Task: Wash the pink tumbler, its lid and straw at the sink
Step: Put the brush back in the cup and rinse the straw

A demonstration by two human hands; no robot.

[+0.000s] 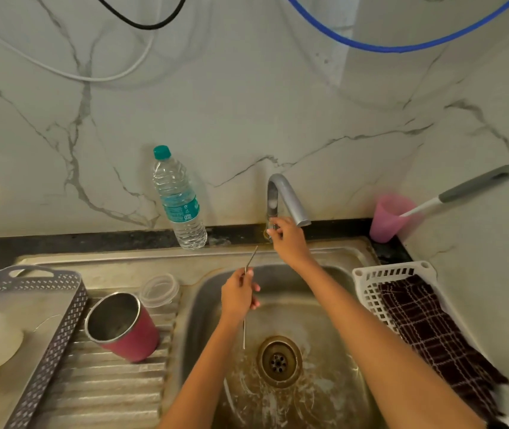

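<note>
Straw — pinched in left hand, right hand gripping tap

Two bare arms of one person, seen from fingers to forearm.
The left hand and right hand are bare, and so are both wrists. The left forearm and right forearm are slim and smooth, with bare skin all the way to the lower edge, where they are cut off. The wide lens makes them broaden toward that edge. The nails are too small and blurred to describe.
</note>
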